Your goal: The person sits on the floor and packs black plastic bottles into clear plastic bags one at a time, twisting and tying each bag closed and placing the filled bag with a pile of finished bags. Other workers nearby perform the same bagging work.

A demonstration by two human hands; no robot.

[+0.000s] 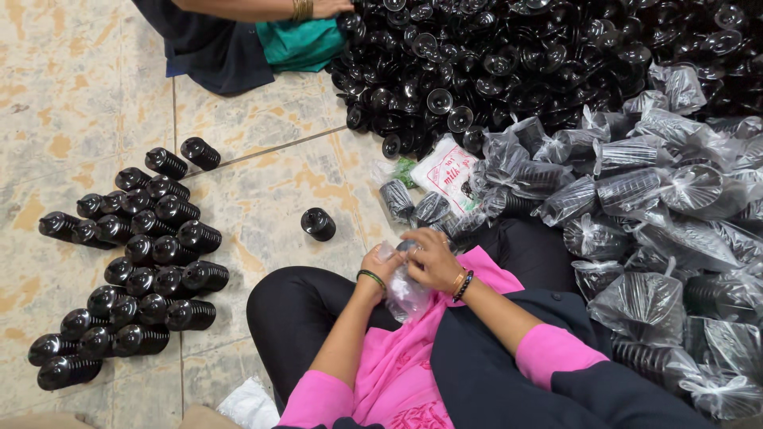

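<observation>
Right now both hands are pinching a clear plastic bag (pixel 405 290) over the lap, the left hand (pixel 377 266) gripping its near edge and the right hand (pixel 433 258) closing over the top. Just beyond the grip a lone black cap stack (pixel 318 223) is lying on the tiled floor (pixel 262 183); bagged stacks (pixel 660 199) are piling up right of it.

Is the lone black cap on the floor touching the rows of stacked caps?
No, the lone black cap stands apart on the tile, right of the rows of stacked caps.
</observation>
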